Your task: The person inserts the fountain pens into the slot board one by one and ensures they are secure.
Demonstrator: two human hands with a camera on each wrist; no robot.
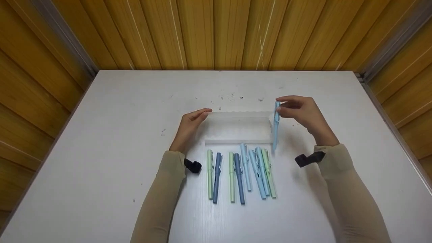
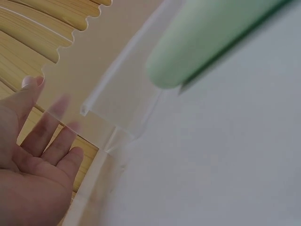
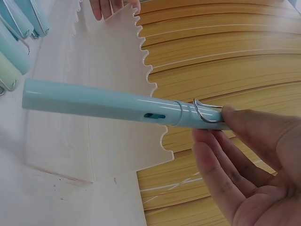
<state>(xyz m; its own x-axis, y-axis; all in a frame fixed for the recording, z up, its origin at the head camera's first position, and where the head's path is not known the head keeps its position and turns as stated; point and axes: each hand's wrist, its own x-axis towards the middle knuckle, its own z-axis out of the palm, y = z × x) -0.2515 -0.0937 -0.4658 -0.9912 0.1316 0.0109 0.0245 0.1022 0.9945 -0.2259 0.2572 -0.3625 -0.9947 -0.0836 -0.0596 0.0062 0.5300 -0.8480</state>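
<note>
A clear plastic pen rack (image 1: 238,142) with a scalloped back edge stands on the table between my hands. My left hand (image 1: 190,126) pinches the left end of its scalloped panel (image 2: 89,61), some fingers showing through the plastic. Between thumb and fingertips, my right hand (image 1: 303,113) holds a light blue pen (image 1: 276,126) by its clip end, just beyond the rack's right end. The pen's free end points down in the head view. A small slot in its barrel (image 3: 117,103) shows in the right wrist view.
In front of the rack lies a row of pens: green (image 1: 210,173), dark blue (image 1: 239,179) and light blue (image 1: 246,168) ones, several in all. A green pen (image 2: 202,42) looms large in the left wrist view. Yellow wood-look panels (image 1: 222,33) border the white table.
</note>
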